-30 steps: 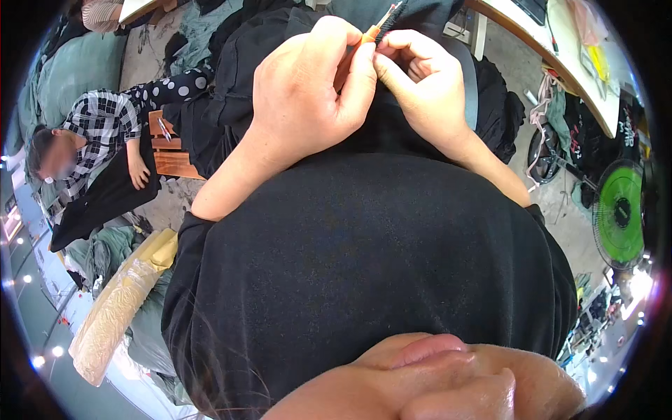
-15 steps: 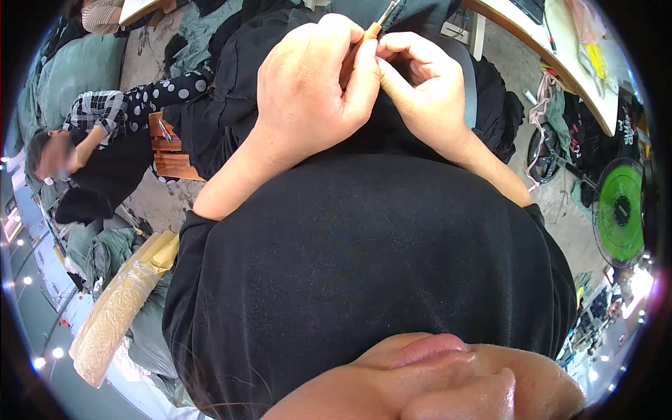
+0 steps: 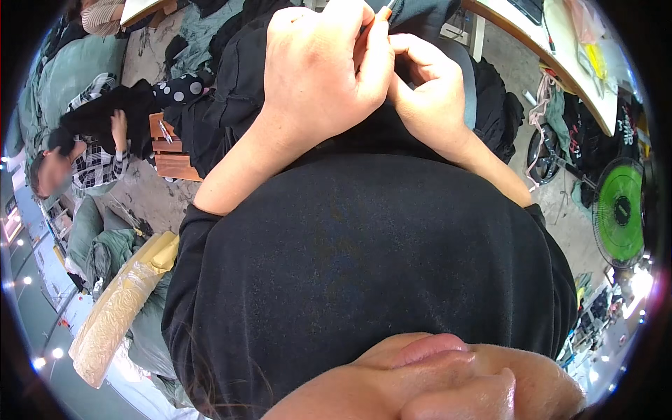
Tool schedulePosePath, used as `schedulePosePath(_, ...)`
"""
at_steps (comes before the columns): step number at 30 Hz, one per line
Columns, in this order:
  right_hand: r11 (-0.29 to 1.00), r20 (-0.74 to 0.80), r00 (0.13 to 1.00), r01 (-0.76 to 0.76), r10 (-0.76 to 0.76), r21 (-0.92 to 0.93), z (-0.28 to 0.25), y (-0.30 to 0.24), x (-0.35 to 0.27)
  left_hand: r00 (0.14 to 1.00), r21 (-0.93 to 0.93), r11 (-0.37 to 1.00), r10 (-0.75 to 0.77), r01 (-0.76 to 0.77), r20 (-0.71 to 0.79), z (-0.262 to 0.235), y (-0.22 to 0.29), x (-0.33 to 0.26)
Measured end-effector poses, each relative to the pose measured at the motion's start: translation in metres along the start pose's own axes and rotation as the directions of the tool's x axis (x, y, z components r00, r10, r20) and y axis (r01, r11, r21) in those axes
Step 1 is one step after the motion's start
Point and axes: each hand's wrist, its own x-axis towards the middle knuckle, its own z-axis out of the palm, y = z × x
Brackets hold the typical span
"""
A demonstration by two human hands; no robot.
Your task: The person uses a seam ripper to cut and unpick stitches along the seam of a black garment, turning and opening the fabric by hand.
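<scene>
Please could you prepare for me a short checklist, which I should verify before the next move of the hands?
1. Left hand holds the orange tool: ok, it is gripped at the thumb side.
2. Whole tool visible: not ok, the hand covers much of it and its metal end runs up to the picture's top edge.
3. Right hand has a hold on something: cannot tell, the inside of its curl is hidden.
4. Co-worker apart from both hands: ok, well off to the left.
5. Fan apart from both hands: ok, far to the right.
</scene>
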Motion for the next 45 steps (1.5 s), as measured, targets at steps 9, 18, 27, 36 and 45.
schedulePosePath(9, 0.998, -0.018, 1.000, -0.009, 0.008, -0.061, -0.001, -0.004, 0.001, 0.988, 0.017, 0.989, -0.150, 0.150, 0.038, -0.006, 0.021, 0.020)
schedulePosePath(18, 0.991, -0.006, 1.000, 0.024, -0.025, -0.135, -0.003, -0.008, -0.001, 0.986, 0.089, 0.984, -0.158, 0.153, 0.053, -0.005, 0.028, 0.031)
schedulePosePath(27, 0.990, -0.018, 1.000, -0.010, 0.007, -0.140, -0.002, -0.011, -0.001, 0.998, 0.159, 0.986, -0.047, 0.052, -0.036, 0.008, 0.009, 0.037)
schedulePosePath(36, 0.995, -0.002, 0.999, -0.043, 0.043, -0.087, 0.002, -0.013, -0.002, 0.998, 0.240, 0.971, 0.021, -0.008, -0.053, 0.008, 0.010, 0.044)
schedulePosePath(45, 0.996, -0.003, 1.000, -0.010, 0.010, -0.091, 0.000, -0.015, 0.000, 0.974, 0.303, 0.939, 0.203, -0.165, -0.100, 0.015, 0.000, 0.050)
